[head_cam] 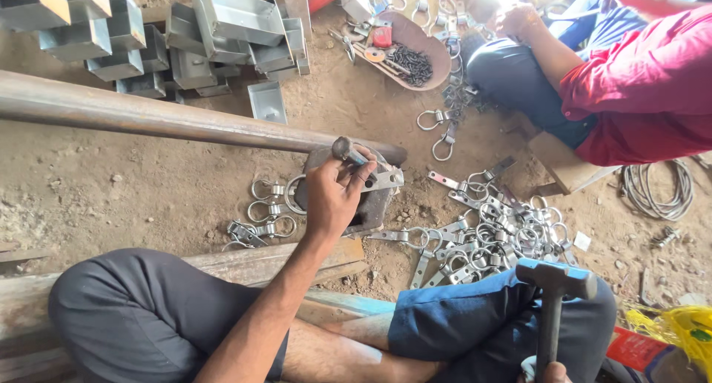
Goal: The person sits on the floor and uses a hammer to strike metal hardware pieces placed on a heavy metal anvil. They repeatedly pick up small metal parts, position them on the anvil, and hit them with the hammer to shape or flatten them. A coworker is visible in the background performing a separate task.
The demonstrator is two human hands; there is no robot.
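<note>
The left hand (334,194) pinches a steel punch (347,152) upright on a metal clasp (382,179), which lies on a small anvil block (371,205) on the dirt floor (111,190), just below a long pipe (148,116). The right hand (552,372), barely visible at the bottom edge, is closed round the handle of a hammer (556,279) held head-up over the knee. Finished clasps (489,231) lie heaped just right of the block.

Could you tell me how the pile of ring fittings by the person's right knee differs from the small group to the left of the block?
The pile of ring fittings is large and tangled, pieces overlapping; the small group is only a few pieces lying nearly side by side. The pile sits right of the steel block, towards the hammer in the right hand; the group lies just left of the left hand. Both are shiny grey metal rings with flat straps, lying on the dirt floor.
</note>
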